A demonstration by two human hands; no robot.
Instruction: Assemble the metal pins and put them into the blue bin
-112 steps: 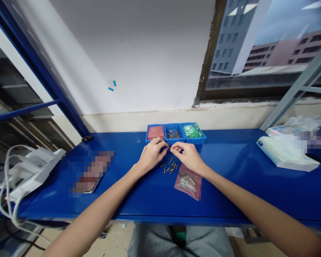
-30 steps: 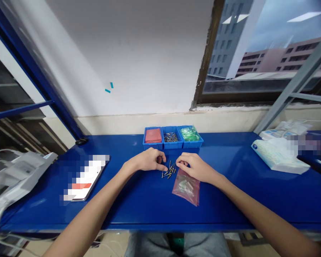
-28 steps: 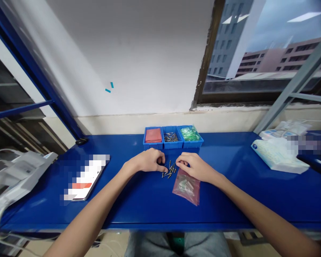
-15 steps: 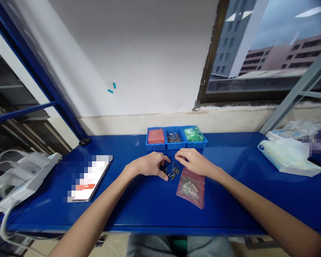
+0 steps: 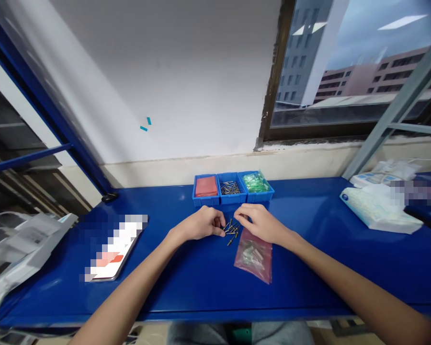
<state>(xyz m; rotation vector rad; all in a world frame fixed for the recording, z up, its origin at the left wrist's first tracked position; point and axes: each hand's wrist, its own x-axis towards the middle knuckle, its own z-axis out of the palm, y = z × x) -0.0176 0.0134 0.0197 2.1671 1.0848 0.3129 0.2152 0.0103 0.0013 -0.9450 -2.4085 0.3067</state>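
A small pile of thin, screw-like metal pieces (image 5: 232,229) lies on the blue table between my hands. My left hand (image 5: 203,224) is curled at the pile's left side, thumb and fingers drawn together around the end of a piece. Over the pile's upper right side, my right hand (image 5: 260,223) has its fingers bent and pressed together; whatever they hold is hidden. A reddish transparent bag (image 5: 253,258) with pale, clear contents lies flat, its upper end beneath my right hand.
Behind my hands stand three blue bins: one with red bags (image 5: 206,187), one with more metal pieces (image 5: 231,187), one with green-tinted packets (image 5: 254,182). A partly blurred tablet-like device (image 5: 124,256) lies left. A tissue pack (image 5: 377,211) sits right; white power strips (image 5: 32,249) lie far left.
My left thumb and fingers have closed in at the pile, and the metal pieces have shifted. My right hand stays near the bag's upper end. The camera view has shifted slightly.
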